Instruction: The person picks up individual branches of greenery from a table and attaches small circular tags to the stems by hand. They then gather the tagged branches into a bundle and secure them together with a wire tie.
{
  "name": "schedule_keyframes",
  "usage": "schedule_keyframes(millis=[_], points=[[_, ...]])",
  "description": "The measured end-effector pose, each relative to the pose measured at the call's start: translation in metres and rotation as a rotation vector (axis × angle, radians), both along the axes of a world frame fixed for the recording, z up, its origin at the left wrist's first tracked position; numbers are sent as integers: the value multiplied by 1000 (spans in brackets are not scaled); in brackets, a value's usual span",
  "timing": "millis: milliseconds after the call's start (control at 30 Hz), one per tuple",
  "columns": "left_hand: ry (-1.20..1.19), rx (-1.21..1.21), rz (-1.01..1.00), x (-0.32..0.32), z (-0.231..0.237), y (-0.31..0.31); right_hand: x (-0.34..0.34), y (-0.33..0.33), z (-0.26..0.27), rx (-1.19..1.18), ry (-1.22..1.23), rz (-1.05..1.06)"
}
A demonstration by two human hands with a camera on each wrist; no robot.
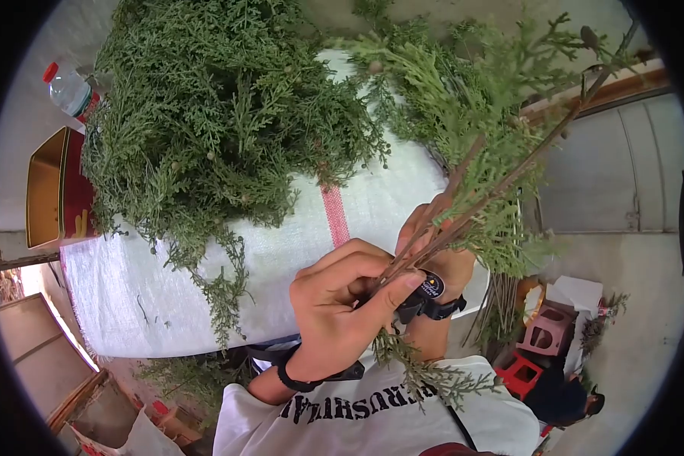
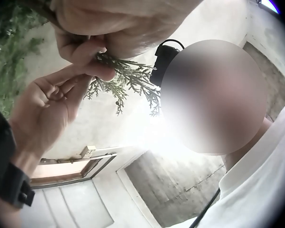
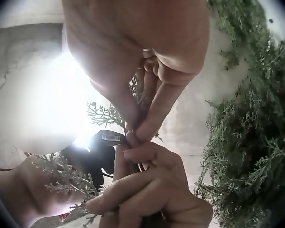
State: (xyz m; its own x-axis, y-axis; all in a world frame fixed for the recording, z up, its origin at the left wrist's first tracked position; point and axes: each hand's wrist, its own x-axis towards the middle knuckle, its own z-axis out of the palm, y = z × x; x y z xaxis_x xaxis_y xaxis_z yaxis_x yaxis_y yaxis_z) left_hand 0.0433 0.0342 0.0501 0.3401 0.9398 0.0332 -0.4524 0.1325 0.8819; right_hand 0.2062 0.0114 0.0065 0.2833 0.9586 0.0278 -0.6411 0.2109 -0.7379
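1. The left hand is closed on the branch, its thumb and forefinger pinching the bare brown stems near their lower end
2. The right hand is also at the stems, just beyond the left toward 1 o'clock; in the right wrist view its thumb and forefinger pinch together at the stems, touching the left hand's fingertips
3. From the hands the branch slants up toward 2 o'clock of the head view, its green scaly sprays spreading between 1 and 2 o'clock; a small leafy sprig sticks out on the near side, toward 5 o'clock
4. A black band circles the left wrist, and a black strap the right, with a round black disc with pale lettering beside it
5. The surface under the work is covered in white woven material with a red stripe
6. A large heap of greenery lies on it from 10 to 12 o'clock, one spray hanging toward 7 o'clock
7. Near 10 o'clock, beside the heap, are a clear bottle with a red cap and, slightly lower, an open box, red outside and golden inside
8. Around 4 o'clock, below the surface, are a pink stool and a red stool, with a person in dark clothing near them
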Motion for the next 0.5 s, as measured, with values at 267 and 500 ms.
schedule_keyframes(millis=[267, 500], points=[[69, 150, 69, -2, -8, 0, -9, 35, 11, 429, -260, 116], [44, 154, 56, -3, -9, 1, -1, 45, 10, 480, -383, 185]])
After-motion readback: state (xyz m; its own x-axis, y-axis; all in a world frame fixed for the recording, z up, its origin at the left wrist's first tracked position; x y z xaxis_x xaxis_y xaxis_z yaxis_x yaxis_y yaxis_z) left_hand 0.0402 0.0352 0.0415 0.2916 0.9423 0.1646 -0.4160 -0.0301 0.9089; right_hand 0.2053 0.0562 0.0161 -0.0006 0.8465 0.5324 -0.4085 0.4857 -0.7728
